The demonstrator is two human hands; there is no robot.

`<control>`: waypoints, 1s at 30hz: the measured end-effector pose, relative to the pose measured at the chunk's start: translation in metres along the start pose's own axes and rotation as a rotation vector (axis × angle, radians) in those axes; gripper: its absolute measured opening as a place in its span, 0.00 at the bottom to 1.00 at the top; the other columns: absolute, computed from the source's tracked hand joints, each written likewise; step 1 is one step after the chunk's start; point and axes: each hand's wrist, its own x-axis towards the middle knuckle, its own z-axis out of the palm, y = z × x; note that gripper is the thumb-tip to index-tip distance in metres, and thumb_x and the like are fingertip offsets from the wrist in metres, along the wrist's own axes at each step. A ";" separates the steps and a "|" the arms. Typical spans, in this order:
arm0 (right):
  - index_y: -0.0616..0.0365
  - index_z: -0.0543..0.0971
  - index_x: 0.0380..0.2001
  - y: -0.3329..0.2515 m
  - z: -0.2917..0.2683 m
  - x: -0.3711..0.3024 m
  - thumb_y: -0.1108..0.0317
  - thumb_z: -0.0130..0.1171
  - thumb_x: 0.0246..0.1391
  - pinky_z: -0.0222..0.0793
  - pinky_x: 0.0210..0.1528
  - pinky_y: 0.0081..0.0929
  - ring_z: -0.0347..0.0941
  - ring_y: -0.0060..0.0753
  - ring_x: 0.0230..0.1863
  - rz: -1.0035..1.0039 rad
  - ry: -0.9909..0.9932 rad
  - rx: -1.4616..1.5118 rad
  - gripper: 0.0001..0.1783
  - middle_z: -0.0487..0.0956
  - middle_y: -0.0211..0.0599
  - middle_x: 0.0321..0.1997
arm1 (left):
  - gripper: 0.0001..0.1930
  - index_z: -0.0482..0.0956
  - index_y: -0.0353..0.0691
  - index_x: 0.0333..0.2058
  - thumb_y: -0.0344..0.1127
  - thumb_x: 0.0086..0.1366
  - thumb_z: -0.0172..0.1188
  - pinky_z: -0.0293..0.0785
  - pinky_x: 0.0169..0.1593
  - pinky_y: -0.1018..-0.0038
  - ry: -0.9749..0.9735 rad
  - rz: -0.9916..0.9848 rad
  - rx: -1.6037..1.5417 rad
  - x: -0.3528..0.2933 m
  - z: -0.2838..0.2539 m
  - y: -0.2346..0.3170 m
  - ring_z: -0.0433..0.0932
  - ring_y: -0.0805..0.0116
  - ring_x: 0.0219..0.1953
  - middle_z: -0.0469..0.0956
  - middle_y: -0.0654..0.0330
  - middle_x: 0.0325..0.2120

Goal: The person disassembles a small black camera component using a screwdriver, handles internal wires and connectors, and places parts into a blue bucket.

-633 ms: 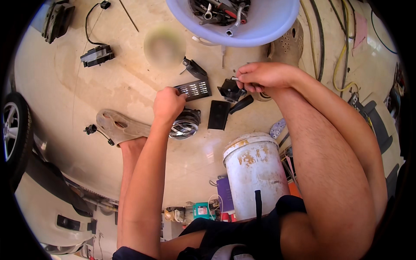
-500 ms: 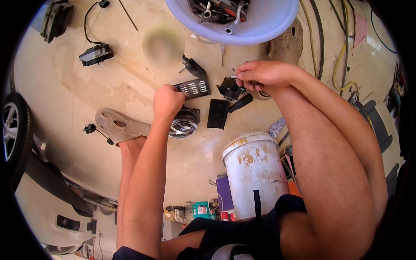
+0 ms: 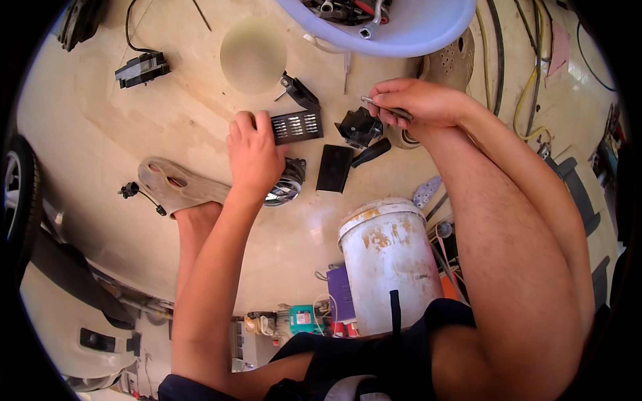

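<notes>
My left hand [image 3: 255,152] has its fingers and thumb around the left end of a black bit case [image 3: 298,126] with rows of small metal bits. A round lamp [image 3: 286,186] with a clear lens lies partly hidden beneath that hand. My right hand [image 3: 418,103] is closed on a slim screwdriver [image 3: 393,111], its metal tip pointing left. Just below the tip, a black plastic part [image 3: 360,127] sits on the floor, apart from it. Nearer to me lie a flat black case lid [image 3: 334,168] and a black handle [image 3: 371,154].
A pale blue basin [image 3: 401,37] of tools stands at the far side. Beyond the bit case is a black bracket [image 3: 300,92]. A stained white bucket [image 3: 391,267] stands between my legs. Hoses [image 3: 496,60] run at the right; a car wheel [image 3: 20,190] is far left.
My left hand has turned, its fingers now spread further over the case's end. The screwdriver shows more clearly in my right hand, slightly lifted. The whole view has shifted a little.
</notes>
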 end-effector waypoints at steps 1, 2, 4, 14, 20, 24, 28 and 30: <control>0.60 0.73 0.35 0.001 0.000 -0.001 0.60 0.45 0.62 0.59 0.27 0.16 0.61 0.17 0.23 0.014 0.008 0.010 0.14 0.70 0.26 0.23 | 0.33 0.66 0.41 0.51 0.30 0.44 0.71 0.65 0.48 0.60 0.038 0.071 0.036 -0.001 0.001 0.004 0.66 0.48 0.50 0.65 0.48 0.48; 0.60 0.73 0.36 0.000 -0.001 0.000 0.61 0.45 0.63 0.58 0.27 0.15 0.61 0.16 0.23 0.024 0.015 0.016 0.13 0.70 0.26 0.23 | 0.34 0.67 0.41 0.50 0.30 0.42 0.72 0.64 0.49 0.59 0.081 0.139 0.075 0.000 0.000 0.005 0.65 0.48 0.50 0.65 0.49 0.49; 0.60 0.73 0.36 -0.001 -0.002 0.000 0.62 0.45 0.64 0.58 0.27 0.15 0.61 0.15 0.22 0.037 0.023 0.026 0.12 0.70 0.26 0.22 | 0.35 0.66 0.42 0.51 0.29 0.42 0.71 0.61 0.51 0.59 0.060 0.205 0.169 0.008 0.009 -0.002 0.64 0.50 0.52 0.64 0.52 0.49; 0.63 0.72 0.38 -0.010 0.013 -0.029 0.64 0.46 0.65 0.60 0.32 0.16 0.62 0.18 0.28 -0.093 0.148 0.096 0.12 0.70 0.28 0.26 | 0.36 0.69 0.56 0.54 0.18 0.44 0.54 0.57 0.58 0.58 0.230 0.476 0.240 0.024 -0.015 -0.056 0.60 0.52 0.59 0.63 0.55 0.55; 0.63 0.71 0.40 -0.017 0.029 -0.047 0.66 0.46 0.65 0.59 0.34 0.16 0.62 0.21 0.30 -0.174 0.199 0.392 0.10 0.70 0.30 0.30 | 0.28 0.68 0.37 0.55 0.25 0.51 0.55 0.62 0.50 0.60 0.296 0.053 -0.061 -0.021 -0.006 -0.056 0.66 0.51 0.48 0.67 0.50 0.45; 0.63 0.70 0.40 -0.014 0.022 -0.035 0.67 0.45 0.65 0.58 0.33 0.17 0.60 0.22 0.28 -0.160 0.184 0.388 0.10 0.69 0.31 0.31 | 0.30 0.66 0.32 0.56 0.31 0.53 0.60 0.62 0.46 0.62 0.098 -0.010 -0.045 -0.055 0.012 -0.008 0.66 0.54 0.44 0.68 0.52 0.41; 0.64 0.70 0.40 -0.013 0.019 -0.036 0.68 0.45 0.65 0.58 0.32 0.17 0.60 0.22 0.29 -0.156 0.161 0.405 0.10 0.69 0.32 0.32 | 0.30 0.66 0.28 0.55 0.35 0.55 0.59 0.60 0.43 0.64 0.007 -0.037 -0.026 -0.064 0.023 0.030 0.65 0.58 0.41 0.67 0.53 0.39; 0.64 0.70 0.40 -0.015 0.025 -0.037 0.68 0.45 0.65 0.58 0.32 0.17 0.60 0.22 0.29 -0.171 0.245 0.425 0.10 0.69 0.32 0.32 | 0.30 0.66 0.27 0.55 0.35 0.55 0.58 0.60 0.46 0.62 -0.044 -0.093 -0.123 -0.062 0.023 0.048 0.65 0.56 0.44 0.68 0.51 0.42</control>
